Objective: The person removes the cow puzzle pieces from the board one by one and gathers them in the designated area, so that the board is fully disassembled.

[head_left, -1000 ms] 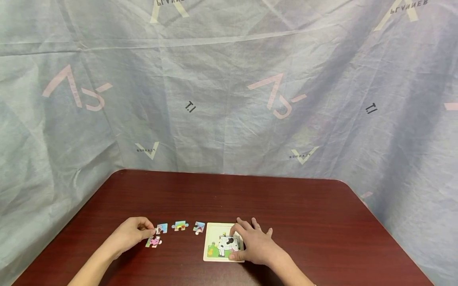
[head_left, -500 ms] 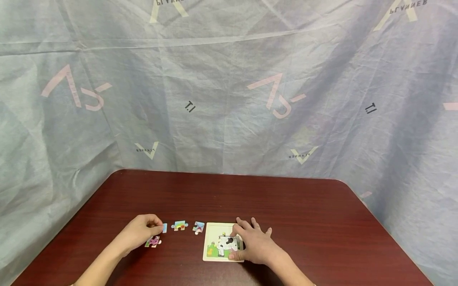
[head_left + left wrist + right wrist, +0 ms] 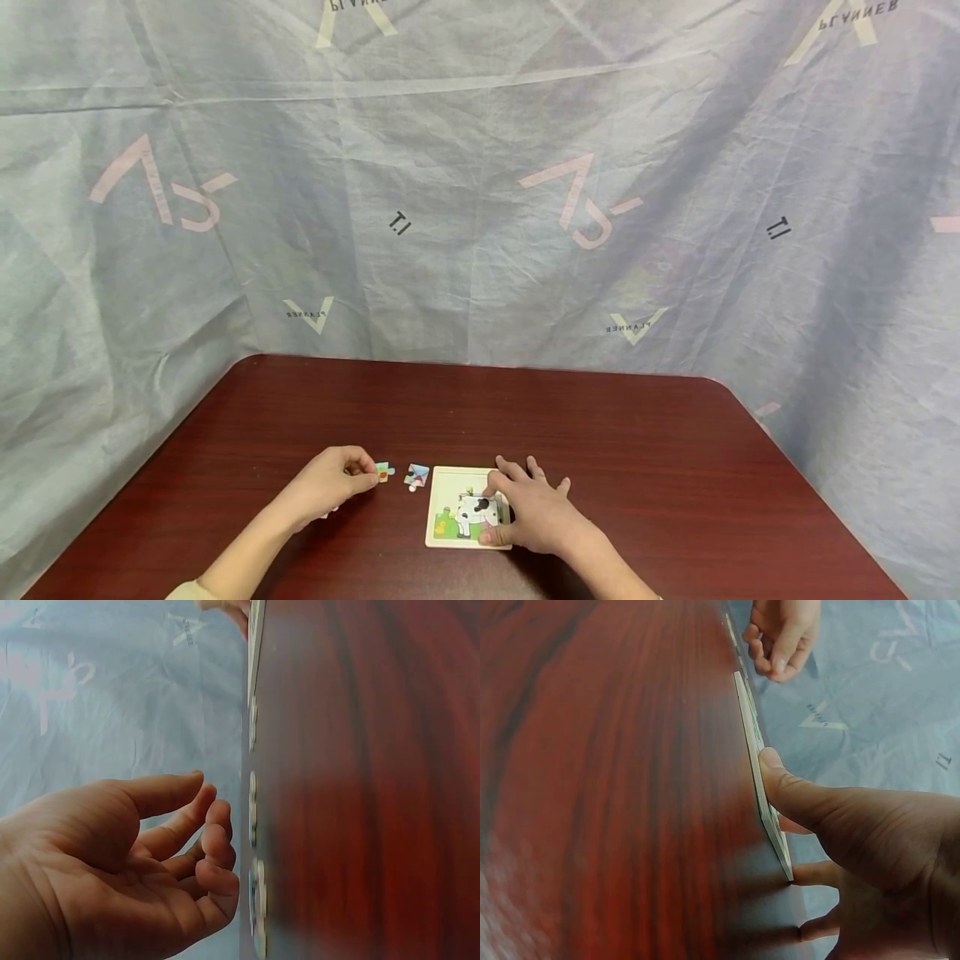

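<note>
My left hand [image 3: 330,483] hovers over the loose jigsaw pieces, thumb and fingertips close above a blue, yellow and green piece [image 3: 385,472]. In the left wrist view that hand [image 3: 150,855] has loosely bent fingers and a gap between thumb and fingertips, with nothing held. Another jigsaw piece [image 3: 417,476] lies just left of the cream puzzle board [image 3: 442,482], which shows a cow on grass. Over the board's right side lies my right hand [image 3: 536,517], its thumb and index finger pressing on the top while the other fingers spread beyond the edge.
Under my left forearm a pink jigsaw piece [image 3: 330,511] peeks out, mostly hidden. The dark red table [image 3: 600,433] carries everything, and a grey printed cloth [image 3: 465,275] hangs behind its far edge.
My left hand has slid right along the row of pieces, now covering the leftmost ones and part of the yellow-green one. The right hand and the board stay put.
</note>
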Demonstrator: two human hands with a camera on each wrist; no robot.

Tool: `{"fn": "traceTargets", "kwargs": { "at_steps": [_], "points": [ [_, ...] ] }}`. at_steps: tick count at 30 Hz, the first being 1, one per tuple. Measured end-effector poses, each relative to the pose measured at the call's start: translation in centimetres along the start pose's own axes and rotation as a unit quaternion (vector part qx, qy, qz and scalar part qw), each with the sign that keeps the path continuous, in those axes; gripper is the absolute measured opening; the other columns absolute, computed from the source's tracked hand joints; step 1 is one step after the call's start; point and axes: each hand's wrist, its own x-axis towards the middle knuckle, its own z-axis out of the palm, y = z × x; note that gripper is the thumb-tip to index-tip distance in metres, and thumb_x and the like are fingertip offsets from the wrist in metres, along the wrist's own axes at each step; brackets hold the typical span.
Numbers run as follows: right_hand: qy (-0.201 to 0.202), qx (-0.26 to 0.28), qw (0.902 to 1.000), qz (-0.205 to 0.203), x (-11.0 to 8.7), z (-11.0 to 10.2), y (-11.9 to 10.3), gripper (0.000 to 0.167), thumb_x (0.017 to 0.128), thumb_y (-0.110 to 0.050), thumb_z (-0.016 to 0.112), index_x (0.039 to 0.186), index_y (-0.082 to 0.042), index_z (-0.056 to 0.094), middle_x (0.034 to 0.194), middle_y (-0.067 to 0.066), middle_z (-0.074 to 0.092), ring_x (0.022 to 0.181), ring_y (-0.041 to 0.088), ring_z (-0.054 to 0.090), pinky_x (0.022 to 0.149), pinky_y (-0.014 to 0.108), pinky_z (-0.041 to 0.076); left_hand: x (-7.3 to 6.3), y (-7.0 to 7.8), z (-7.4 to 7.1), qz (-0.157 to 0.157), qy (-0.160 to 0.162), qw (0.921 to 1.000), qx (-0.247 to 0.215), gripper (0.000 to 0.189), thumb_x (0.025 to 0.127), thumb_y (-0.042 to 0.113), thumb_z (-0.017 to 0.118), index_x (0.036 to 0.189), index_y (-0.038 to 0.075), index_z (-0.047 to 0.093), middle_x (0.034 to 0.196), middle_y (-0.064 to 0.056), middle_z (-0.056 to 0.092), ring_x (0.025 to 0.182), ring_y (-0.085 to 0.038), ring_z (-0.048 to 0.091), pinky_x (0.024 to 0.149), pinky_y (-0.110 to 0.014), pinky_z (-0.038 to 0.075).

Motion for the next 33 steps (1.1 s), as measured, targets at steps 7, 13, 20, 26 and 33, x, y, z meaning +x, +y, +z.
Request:
{"fn": "traceTargets", "kwargs": {
  "at_steps": [7,13,20,26,33],
  "points": [
    [0.001,-0.001,1.0,0.003,0.1,0.1,0.3,0.04,0.079,-0.051,0.08,0.105,-0.029,0.059,0.157,0.016,0.039,0.14,0.06,0.026,0.082,0.092,0.016,1.4,1.2,2.2,0.031,-0.001,0.9993,0.019,0.008,0.09,0.01,0.074,0.089,0.008,0.067,0.076,-0.003,0.058,0.07,-0.019,0.051,0.059,-0.031,0.042],
    [-0.001,-0.002,1.0,0.004,0.2,0.1,0.3,0.04,0.079,-0.052,0.08,0.104,-0.028,0.058,0.157,0.016,0.039,0.14,0.06,0.026,0.082,0.092,0.016,2.0,2.3,3.8,0.051,-0.021,0.9984,0.01,0.007,0.09,0.008,0.074,0.089,0.006,0.067,0.076,-0.003,0.058,0.068,-0.018,0.052,0.056,-0.032,0.043],
    [-0.001,0.001,1.0,0.004,0.2,0.1,0.3,0.04,0.079,-0.052,0.079,0.104,-0.029,0.059,0.156,0.017,0.039,0.139,0.061,0.026,0.081,0.092,0.017,2.7,3.2,5.5,0.059,-0.047,0.9971,0.005,0.008,0.088,0.006,0.075,0.089,0.006,0.067,0.076,-0.003,0.059,0.063,-0.017,0.052,0.055,-0.032,0.044],
    [0.001,-0.002,1.0,0.006,0.3,0.2,0.3,0.041,0.078,-0.053,0.08,0.104,-0.029,0.059,0.156,0.017,0.04,0.138,0.062,0.026,0.081,0.092,0.017,3.1,3.8,6.8,0.064,-0.062,0.996,0.014,0.012,0.084,0.004,0.078,0.088,0.005,0.066,0.074,-0.002,0.057,0.062,-0.014,0.049,0.054,-0.029,0.04],
    [0.011,-0.014,0.9998,0.004,0.3,0.3,0.2,0.043,0.076,-0.052,0.081,0.103,-0.028,0.058,0.154,0.017,0.042,0.137,0.062,0.029,0.08,0.092,0.018,3.4,4.8,8.0,0.061,-0.077,0.9949,0.024,0.019,0.079,0.001,0.081,0.09,0.003,0.066,0.072,-0.002,0.057,0.063,-0.015,0.051,0.056,-0.029,0.042]
  ]
}}
